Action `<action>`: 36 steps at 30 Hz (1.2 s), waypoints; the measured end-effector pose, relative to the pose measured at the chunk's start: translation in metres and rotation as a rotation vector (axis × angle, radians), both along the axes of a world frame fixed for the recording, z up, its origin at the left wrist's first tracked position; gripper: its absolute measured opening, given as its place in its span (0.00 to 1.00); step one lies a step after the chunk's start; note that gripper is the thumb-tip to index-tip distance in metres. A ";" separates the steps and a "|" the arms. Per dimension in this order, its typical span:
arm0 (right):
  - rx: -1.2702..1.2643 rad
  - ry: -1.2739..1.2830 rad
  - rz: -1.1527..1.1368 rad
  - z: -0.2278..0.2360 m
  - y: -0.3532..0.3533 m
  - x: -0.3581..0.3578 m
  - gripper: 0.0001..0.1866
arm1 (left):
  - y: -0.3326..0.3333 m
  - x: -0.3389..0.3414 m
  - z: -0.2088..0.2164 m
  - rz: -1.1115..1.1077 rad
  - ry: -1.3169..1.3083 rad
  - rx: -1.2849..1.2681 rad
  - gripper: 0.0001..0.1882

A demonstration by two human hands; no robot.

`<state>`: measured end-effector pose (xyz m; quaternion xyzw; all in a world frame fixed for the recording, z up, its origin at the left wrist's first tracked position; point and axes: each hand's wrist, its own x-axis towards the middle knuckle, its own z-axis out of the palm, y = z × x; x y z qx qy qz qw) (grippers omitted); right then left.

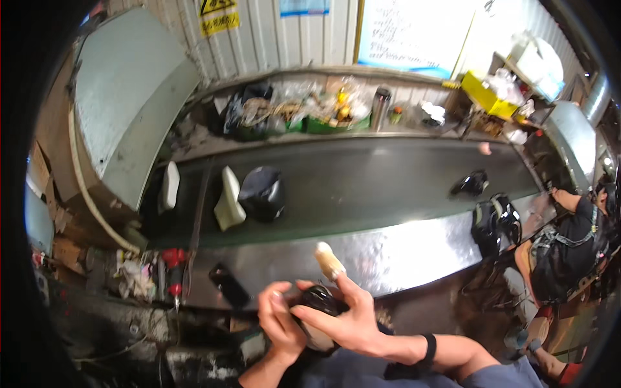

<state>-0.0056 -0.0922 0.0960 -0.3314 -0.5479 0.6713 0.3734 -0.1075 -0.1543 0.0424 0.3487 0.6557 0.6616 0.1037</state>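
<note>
Close to my body, both my hands are around a glossy black shoe (318, 299) with a paler underside. My left hand (281, 323) grips its left side with bent fingers. My right hand (352, 326) has its fingers wrapped over the other side, and a black band circles that wrist. At a raised fingertip of the right hand sits a short cream-coloured piece (330, 261); whether it is worn or held is unclear. Beyond the hands, a black phone (229, 285) lies on the metal ledge (401, 255). Much of the shoe is hidden by my fingers.
Pale sole-shaped pieces (230, 199) and a black item (262, 193) lie on the dark conveyor belt (362, 181). More black shoes (495, 223) are at the right. A red-handled tool (174, 268) is left of the phone. Another person (569, 246) sits far right. A steel flask (380, 108) stands behind.
</note>
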 end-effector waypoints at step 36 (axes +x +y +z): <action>-0.677 0.220 -0.145 -0.205 0.229 -0.106 0.53 | 0.020 -0.182 -0.141 0.038 -0.081 -0.539 0.17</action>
